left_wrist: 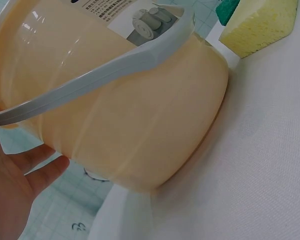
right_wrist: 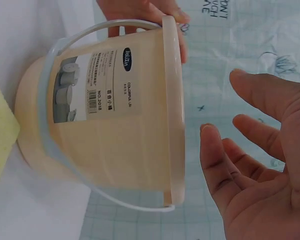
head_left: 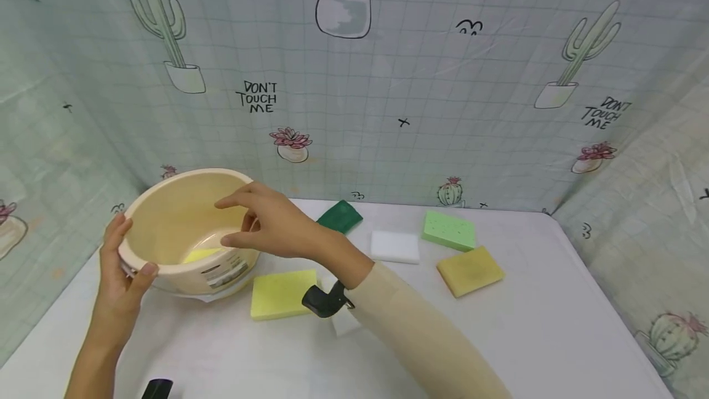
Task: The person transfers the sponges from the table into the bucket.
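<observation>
Currently stretching a cream sleeve (head_left: 421, 331) in from the near right of the bucket (head_left: 172, 226), and crossing a partly hidden white block (head_left: 346, 323) with the wrist. Gripping the bucket's left rim with the left hand (head_left: 122, 270), bending thumb and fingers around the edge. Holding the right hand (head_left: 271, 220) above the bucket's right rim, with loosely bent fingers parted, carrying nothing. Resting the bucket itself on the white table (head_left: 554, 313), with a pale handle (right_wrist: 42, 100) hanging down its outside and a printed label (right_wrist: 90, 90) facing out. Showing a yellow piece (head_left: 202, 255) on the bucket's floor. Seeing a yellow sponge (head_left: 282, 295) just right of the bucket, then, farther right of the bucket, a mustard sponge (head_left: 471, 271), a white sponge (head_left: 395, 247) and a light green sponge (head_left: 448, 231). Spotting a dark green pad (head_left: 340, 217) beyond the bucket's right side. Finding a cactus-print curtain (head_left: 471, 97) rising behind the bucket.
</observation>
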`<state>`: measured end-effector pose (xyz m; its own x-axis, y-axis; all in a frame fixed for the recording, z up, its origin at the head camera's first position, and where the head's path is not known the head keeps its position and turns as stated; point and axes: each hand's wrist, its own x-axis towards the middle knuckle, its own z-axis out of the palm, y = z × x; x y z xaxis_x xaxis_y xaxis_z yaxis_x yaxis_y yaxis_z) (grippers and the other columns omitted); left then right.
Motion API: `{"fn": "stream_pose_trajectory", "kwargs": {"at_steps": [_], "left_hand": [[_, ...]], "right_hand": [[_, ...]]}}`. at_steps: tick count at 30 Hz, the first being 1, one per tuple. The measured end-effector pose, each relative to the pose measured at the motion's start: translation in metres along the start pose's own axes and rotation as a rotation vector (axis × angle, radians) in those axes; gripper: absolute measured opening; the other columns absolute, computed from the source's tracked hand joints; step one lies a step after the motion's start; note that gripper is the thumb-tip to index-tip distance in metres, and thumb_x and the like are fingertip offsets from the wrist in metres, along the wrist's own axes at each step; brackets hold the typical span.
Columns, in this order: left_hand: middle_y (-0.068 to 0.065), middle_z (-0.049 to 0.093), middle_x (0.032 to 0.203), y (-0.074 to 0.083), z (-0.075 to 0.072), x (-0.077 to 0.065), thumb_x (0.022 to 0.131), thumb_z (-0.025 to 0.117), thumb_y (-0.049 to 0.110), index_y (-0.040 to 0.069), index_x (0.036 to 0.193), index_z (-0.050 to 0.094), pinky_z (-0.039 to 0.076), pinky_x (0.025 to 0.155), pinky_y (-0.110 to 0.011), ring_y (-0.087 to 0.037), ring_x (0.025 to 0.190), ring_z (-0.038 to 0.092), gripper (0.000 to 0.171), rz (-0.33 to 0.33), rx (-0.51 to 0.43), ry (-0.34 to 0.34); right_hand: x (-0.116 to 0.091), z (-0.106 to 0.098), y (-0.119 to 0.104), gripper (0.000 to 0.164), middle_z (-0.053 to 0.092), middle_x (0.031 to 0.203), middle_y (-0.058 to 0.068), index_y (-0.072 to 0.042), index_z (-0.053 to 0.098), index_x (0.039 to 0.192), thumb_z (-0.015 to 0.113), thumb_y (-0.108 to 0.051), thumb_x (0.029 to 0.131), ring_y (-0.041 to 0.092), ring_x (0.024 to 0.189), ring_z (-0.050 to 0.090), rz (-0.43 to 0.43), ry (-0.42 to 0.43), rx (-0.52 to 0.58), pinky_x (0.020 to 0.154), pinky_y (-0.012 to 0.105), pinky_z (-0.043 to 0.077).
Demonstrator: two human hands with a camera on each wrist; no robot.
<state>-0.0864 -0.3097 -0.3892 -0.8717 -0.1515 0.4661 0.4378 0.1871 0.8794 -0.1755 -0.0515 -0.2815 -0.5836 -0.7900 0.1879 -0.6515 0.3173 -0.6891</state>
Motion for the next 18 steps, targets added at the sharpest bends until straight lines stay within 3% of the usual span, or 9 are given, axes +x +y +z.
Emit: {"fn": "stream_pose_trajectory", "kwargs": {"at_steps": [7, 13, 18], "left_hand": [[-0.003, -0.005, 0.157, 0.001, -0.001, 0.001, 0.093, 0.054, 0.003, 0.013, 0.151, 0.017, 0.019, 0.107, -0.015, -0.023, 0.144, -0.001, 0.069, 0.019, 0.018, -0.018], [-0.003, -0.006, 0.157, 0.001, -0.001, 0.0, 0.094, 0.053, 0.003, 0.014, 0.151, 0.016, 0.019, 0.107, -0.015, -0.023, 0.144, -0.002, 0.069, 0.02, 0.065, -0.02], [-0.003, -0.006, 0.157, 0.001, -0.001, 0.0, 0.094, 0.053, 0.003, 0.014, 0.151, 0.017, 0.018, 0.107, -0.015, -0.022, 0.144, -0.002, 0.069, 0.022, 0.036, -0.019]], "right_hand": [[-0.035, 0.0, 0.012, 0.054, 0.048, 0.123, 0.001, -0.01, 0.052, 0.135, 0.072, -0.021, 0.086, -0.001, 0.082, 0.055, -0.025, 0.084, 0.027, 0.073, 0.011, 0.047], [-0.061, 0.008, 0.027, 0.052, 0.051, 0.124, 0.003, -0.008, 0.053, 0.135, 0.071, -0.022, 0.088, 0.004, 0.082, 0.056, 0.015, 0.128, 0.117, 0.073, 0.016, 0.05], [-0.081, 0.025, 0.047, 0.051, 0.052, 0.124, 0.001, -0.012, 0.053, 0.135, 0.07, -0.024, 0.088, 0.006, 0.084, 0.057, 0.07, 0.142, 0.187, 0.075, 0.021, 0.051]]}}
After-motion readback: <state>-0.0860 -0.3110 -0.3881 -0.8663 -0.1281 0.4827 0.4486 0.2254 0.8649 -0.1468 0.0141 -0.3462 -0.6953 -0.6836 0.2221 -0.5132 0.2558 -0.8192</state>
